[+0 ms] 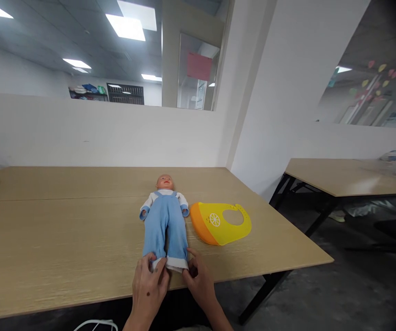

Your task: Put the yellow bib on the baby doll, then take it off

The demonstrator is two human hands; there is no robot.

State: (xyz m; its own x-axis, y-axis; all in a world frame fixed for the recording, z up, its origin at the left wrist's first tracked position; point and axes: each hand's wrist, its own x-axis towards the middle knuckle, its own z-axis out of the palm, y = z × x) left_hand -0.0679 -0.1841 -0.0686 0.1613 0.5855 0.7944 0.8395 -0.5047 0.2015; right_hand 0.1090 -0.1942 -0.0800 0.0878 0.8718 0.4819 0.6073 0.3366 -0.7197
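A bald, smooth-headed baby doll (165, 220) in pale-blue cloth overalls (166, 212) and white long-sleeved top (183, 199) lies face up, lower centre of the frame, feet nearest the bottom.

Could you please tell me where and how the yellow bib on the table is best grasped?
Probably by the curved neck band of the bib, with the right hand coming from the right. The band is narrow and bordered by the neck opening inside, so a pinch across it should be easy. The doll lies beside the opposite, orange end.
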